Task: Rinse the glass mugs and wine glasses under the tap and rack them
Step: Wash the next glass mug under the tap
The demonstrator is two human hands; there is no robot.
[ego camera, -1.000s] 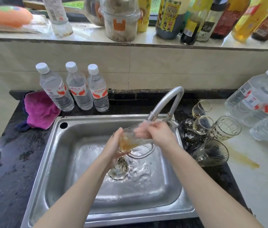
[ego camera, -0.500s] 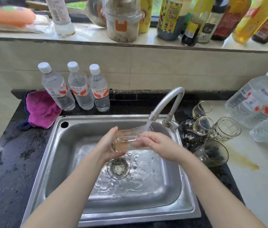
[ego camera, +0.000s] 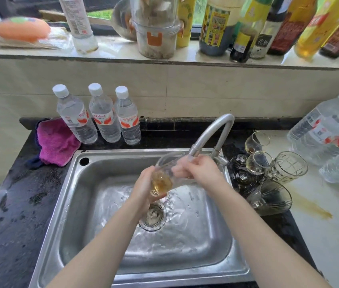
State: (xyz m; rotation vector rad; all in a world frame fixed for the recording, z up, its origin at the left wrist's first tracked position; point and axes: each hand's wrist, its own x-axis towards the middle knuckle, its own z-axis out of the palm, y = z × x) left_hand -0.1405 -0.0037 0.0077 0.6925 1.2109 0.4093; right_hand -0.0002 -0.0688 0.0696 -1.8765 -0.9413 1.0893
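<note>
Frame centre, over the sink [ego camera: 73, 204]: both hands on 1 glass mug [ego camera: 165, 175], held tilted with its mouth up toward the tap [ego camera: 210, 134] spout. Left hand [ego camera: 143, 188] cups the mug's base end, fingers wrapped round it; amber liquid sits inside at that low end. Right hand [ego camera: 199, 173] grips the mouth end, fingers curled over the rim; they're motion-blurred, so can't tell if any reach inside. Water is running into the basin, rippling around the drain strainer [ego camera: 153, 217] directly below the mug.

Right of the sink, on the dark counter: 2 wine glasses [ego camera: 256, 140] lying over, plus 2 more ribbed glass mugs [ego camera: 287, 168], also tipped on their sides, all clustered close together. Brownish spill streak [ego camera: 314, 208] on the pale counter just right of them.

Upper left of centre: 3 water bottles [ego camera: 102, 115] upright against the wall, pink cloth [ego camera: 57, 140] beside them. Right edge: more water bottles lying down. Top: windowsill [ego camera: 112, 50] lined with sauce bottles and jars.
</note>
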